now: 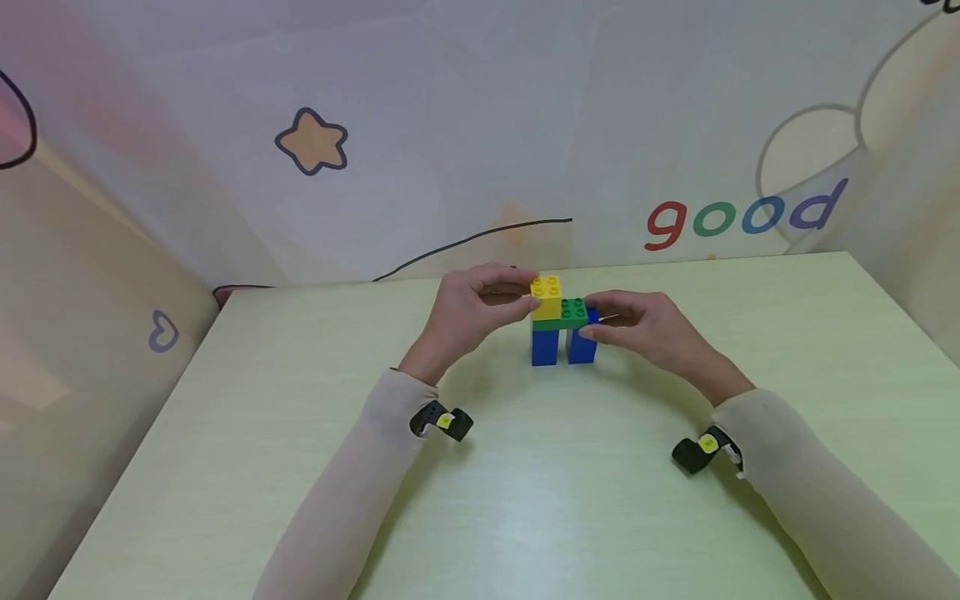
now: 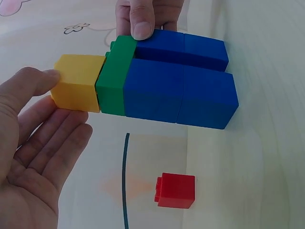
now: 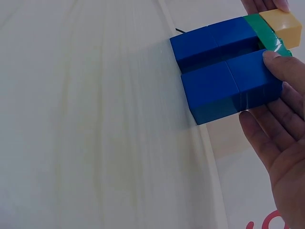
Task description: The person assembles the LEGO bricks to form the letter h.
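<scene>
A small toy-brick structure stands on the table, with two blue columns [image 2: 181,93] side by side, each of two stacked bricks. Across their tops lies a green brick [image 1: 576,312], studs up. On its left end sits a yellow brick [image 1: 546,298]. My left hand [image 1: 472,308] pinches the yellow brick between thumb and fingers. From the other side, my right hand [image 1: 647,329] grips the upper part of the right blue column, its thumb [image 3: 276,59] just below the green brick.
Behind the structure, a red brick [image 2: 177,191] shows in the left wrist view, near the table's back edge. A printed backdrop [image 1: 450,125] rises behind the pale table [image 1: 525,500]. Each wrist wears a black strap with a camera.
</scene>
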Available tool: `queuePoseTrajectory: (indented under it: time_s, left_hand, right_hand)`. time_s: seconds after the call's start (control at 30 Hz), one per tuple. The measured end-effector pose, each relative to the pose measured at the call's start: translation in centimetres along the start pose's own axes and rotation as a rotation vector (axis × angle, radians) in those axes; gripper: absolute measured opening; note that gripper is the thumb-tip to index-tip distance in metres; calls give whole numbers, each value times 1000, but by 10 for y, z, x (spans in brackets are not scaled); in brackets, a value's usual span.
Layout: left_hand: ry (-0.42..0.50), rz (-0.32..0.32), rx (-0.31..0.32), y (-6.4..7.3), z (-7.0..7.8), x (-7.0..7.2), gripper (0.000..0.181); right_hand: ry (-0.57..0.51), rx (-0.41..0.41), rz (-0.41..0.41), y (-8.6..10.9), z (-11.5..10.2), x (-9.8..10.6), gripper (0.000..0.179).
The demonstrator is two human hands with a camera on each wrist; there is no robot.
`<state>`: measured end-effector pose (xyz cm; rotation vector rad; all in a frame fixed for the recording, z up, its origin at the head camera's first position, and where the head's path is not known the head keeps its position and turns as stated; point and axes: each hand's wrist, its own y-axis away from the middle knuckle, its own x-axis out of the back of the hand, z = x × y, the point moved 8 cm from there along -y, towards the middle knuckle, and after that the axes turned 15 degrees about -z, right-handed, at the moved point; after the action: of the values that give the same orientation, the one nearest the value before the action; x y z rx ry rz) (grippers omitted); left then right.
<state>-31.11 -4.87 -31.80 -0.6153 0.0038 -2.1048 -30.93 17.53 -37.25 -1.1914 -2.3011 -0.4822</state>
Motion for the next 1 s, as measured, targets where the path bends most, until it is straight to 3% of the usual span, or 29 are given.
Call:
queuePoseTrajectory:
  time_s: [0.57, 1.0]
  left_hand:
    - [-108, -10, -13, -1, 10, 0, 31]
    - [-121, -12, -34, 2, 8, -3, 34]
  right_hand:
    - [4, 2, 0, 0, -3, 1, 56]
    - [1, -1, 0, -1, 1, -1, 56]
